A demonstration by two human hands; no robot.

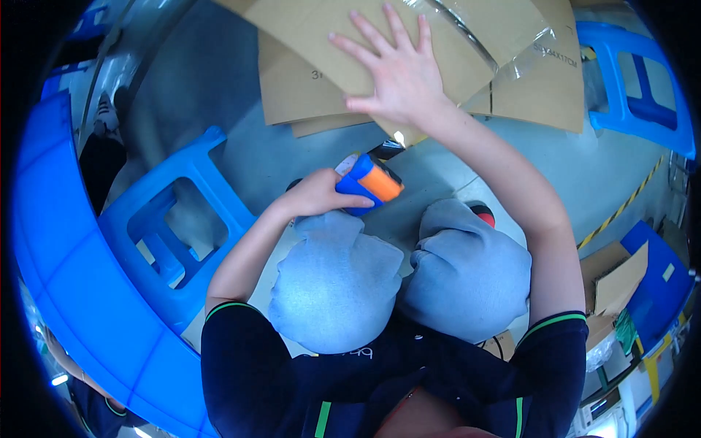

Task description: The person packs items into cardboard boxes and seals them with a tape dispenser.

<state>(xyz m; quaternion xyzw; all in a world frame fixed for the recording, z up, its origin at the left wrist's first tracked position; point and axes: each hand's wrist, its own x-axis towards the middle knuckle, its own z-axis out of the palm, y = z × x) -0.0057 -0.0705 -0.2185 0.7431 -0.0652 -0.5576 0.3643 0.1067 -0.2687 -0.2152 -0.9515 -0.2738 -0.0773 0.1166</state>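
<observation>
My left hand is closed around a blue and orange tape dispenser, held just above my left knee. A shiny dark piece shows between the dispenser and the cardboard; I cannot tell whether it is tape. With fingers spread, my right hand lies flat on a brown folded cardboard sheet. A glossy strip of clear tape runs across the cardboard, wrinkled at its right end. More flat cardboard lies beneath that sheet, and the upper edge of the view cuts the stack off.
Blue plastic stools stand at the left and upper right. A blue table edge curves along my left side. Open cartons and a blue panel sit at the right. Another person's leg shows at the far left.
</observation>
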